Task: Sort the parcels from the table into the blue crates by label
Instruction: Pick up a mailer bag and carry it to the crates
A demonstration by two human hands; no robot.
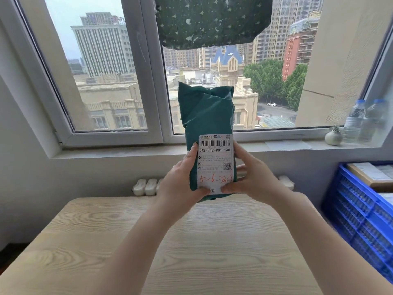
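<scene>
Spanning the foreground, a bare wooden surface [191, 241] is seen. Above its far edge a green poly-mailer parcel [206, 116] is held upright, left hand [180, 179] and right hand [253, 177] curled round its sides, label [214, 162] turned for reading. Blue crate [359, 209] right.

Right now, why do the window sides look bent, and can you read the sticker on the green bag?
Head view: the wide-angle lens bows the white window frame outward; daylight from behind is soft, with no glare. The white paper label on the dark green plastic parcel is sharp, reading 042-042-P01-140; the clear plastic water bottles at the edge look smeared.
</scene>
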